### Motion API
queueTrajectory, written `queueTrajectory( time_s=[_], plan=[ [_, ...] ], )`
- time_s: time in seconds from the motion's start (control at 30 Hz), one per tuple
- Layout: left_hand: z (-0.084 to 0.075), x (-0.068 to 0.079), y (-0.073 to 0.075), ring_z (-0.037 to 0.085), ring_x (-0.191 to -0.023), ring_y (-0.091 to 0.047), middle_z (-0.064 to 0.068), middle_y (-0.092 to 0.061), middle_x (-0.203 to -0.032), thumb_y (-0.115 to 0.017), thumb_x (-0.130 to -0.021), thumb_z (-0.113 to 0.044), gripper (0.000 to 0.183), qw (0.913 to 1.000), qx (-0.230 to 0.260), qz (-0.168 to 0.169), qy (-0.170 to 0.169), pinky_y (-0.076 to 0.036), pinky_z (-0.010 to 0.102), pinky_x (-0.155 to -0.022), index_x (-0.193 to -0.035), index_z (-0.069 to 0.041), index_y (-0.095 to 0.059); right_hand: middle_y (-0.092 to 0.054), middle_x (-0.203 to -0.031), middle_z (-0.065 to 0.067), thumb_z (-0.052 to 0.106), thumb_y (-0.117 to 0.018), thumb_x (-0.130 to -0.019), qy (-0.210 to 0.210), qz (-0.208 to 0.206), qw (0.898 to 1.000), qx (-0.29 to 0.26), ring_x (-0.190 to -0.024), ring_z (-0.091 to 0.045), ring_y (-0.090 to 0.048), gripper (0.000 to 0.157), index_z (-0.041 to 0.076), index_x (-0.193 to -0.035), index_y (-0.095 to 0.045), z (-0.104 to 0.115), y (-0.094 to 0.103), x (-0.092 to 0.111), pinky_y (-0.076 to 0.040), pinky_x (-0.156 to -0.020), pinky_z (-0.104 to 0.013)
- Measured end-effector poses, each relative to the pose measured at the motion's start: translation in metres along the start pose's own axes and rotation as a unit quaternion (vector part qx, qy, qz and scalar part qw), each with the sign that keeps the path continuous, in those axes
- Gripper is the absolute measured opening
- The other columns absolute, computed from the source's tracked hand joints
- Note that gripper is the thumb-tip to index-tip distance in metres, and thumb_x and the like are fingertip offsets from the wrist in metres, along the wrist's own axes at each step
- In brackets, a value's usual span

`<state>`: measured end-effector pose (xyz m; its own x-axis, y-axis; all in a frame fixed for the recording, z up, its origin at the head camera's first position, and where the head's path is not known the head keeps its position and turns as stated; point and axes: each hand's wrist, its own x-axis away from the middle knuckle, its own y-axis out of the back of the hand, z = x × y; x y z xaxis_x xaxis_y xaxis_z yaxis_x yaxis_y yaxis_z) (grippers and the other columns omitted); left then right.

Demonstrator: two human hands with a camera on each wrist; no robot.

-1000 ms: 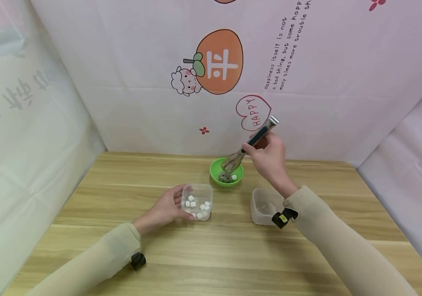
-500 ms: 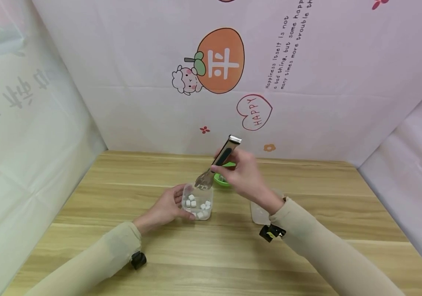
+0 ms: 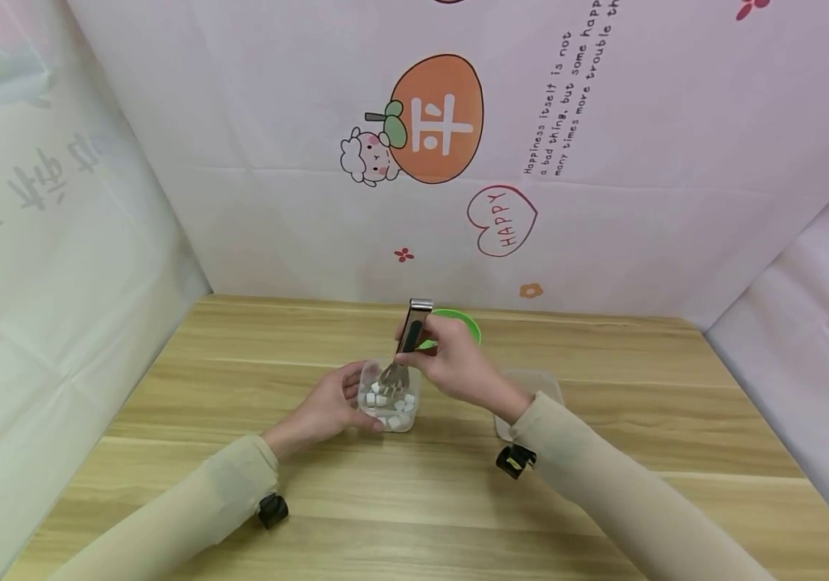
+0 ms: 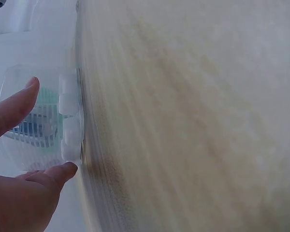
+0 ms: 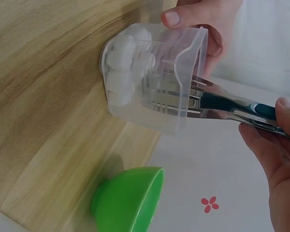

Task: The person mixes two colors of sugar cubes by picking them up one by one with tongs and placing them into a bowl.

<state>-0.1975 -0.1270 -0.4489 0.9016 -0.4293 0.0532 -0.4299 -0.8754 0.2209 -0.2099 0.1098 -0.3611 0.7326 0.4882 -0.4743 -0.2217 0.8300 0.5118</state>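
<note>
A clear plastic tub [image 3: 389,403] [image 5: 154,82] [image 4: 38,116] with several white cubes [image 3: 390,402] [image 5: 125,67] stands mid-table. My left hand [image 3: 327,407] [image 4: 19,179] holds its left side between thumb and fingers. My right hand [image 3: 454,371] [image 5: 275,159] grips metal tongs [image 3: 403,351] [image 5: 217,104] by the handle. The tong tips reach down inside the tub, just above the cubes. I cannot tell whether a cube sits between the tips.
A green bowl [image 3: 458,324] [image 5: 128,200] sits behind the tub, partly hidden by my right hand. A second clear tub [image 3: 526,387] stands to the right, behind my right sleeve. Printed cloth walls enclose the wooden table [image 3: 414,492] on three sides.
My right hand has carried the tongs from the green bowl leftward and down into the clear tub. The left hand has stayed on the tub.
</note>
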Motion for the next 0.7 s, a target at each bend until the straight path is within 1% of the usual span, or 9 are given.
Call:
queueTrajectory(
  time_s=[0.17, 0.33, 0.53, 0.63, 0.7],
  plan=[
    [-0.001, 0.001, 0.000, 0.038, -0.142, -0.049, 0.024, -0.046, -0.158, -0.091, -0.077, 0.004, 0.103, 1.0000, -0.002, -0.004, 0.006, -0.048, 0.040, -0.113, -0.160, 0.006, -0.031, -0.071, -0.101, -0.006, -0.007, -0.081, -0.088, -0.008, 0.027, 1.000, 0.006, -0.091, -0.018, -0.073, 0.024, 0.000, -0.107, -0.068, -0.004, 0.000, -0.001, -0.065, -0.078, -0.026],
    [-0.002, 0.001, 0.000, 0.037, -0.143, -0.049, 0.023, -0.047, -0.157, -0.091, -0.077, 0.004, 0.102, 0.9999, 0.000, -0.006, 0.010, -0.047, 0.040, -0.114, -0.160, 0.005, -0.032, -0.072, -0.101, -0.005, -0.005, -0.083, -0.087, 0.002, 0.029, 0.999, 0.016, -0.091, -0.016, -0.073, 0.027, 0.000, -0.108, -0.067, -0.006, -0.001, -0.005, -0.065, -0.081, -0.028],
    [-0.002, 0.000, -0.001, 0.036, -0.143, -0.049, 0.022, -0.049, -0.156, -0.092, -0.078, 0.002, 0.100, 0.9999, -0.010, -0.009, 0.010, -0.046, 0.041, -0.115, -0.160, 0.004, -0.034, -0.072, -0.098, -0.003, -0.002, -0.084, -0.088, -0.003, 0.035, 0.999, 0.016, -0.087, -0.014, -0.072, 0.027, 0.004, -0.108, -0.067, -0.006, -0.004, -0.009, -0.065, -0.076, -0.035],
    [-0.003, 0.000, -0.001, 0.035, -0.143, -0.049, 0.021, -0.049, -0.157, -0.092, -0.078, 0.001, 0.100, 0.9998, -0.011, -0.009, 0.013, -0.046, 0.040, -0.115, -0.160, 0.003, -0.035, -0.073, -0.097, -0.003, -0.002, -0.082, -0.090, -0.016, 0.034, 0.999, 0.016, -0.086, -0.014, -0.072, 0.025, 0.002, -0.109, -0.066, -0.005, -0.006, -0.010, -0.065, -0.073, -0.034],
    [-0.003, 0.001, -0.001, 0.036, -0.143, -0.049, 0.022, -0.049, -0.157, -0.092, -0.078, 0.002, 0.100, 0.9998, -0.013, -0.007, 0.009, -0.046, 0.040, -0.115, -0.160, 0.004, -0.034, -0.073, -0.095, -0.002, -0.001, -0.082, -0.090, -0.024, 0.030, 0.999, 0.021, -0.084, -0.014, -0.072, 0.024, 0.001, -0.108, -0.067, -0.006, -0.007, -0.011, -0.064, -0.071, -0.032]
  ],
)
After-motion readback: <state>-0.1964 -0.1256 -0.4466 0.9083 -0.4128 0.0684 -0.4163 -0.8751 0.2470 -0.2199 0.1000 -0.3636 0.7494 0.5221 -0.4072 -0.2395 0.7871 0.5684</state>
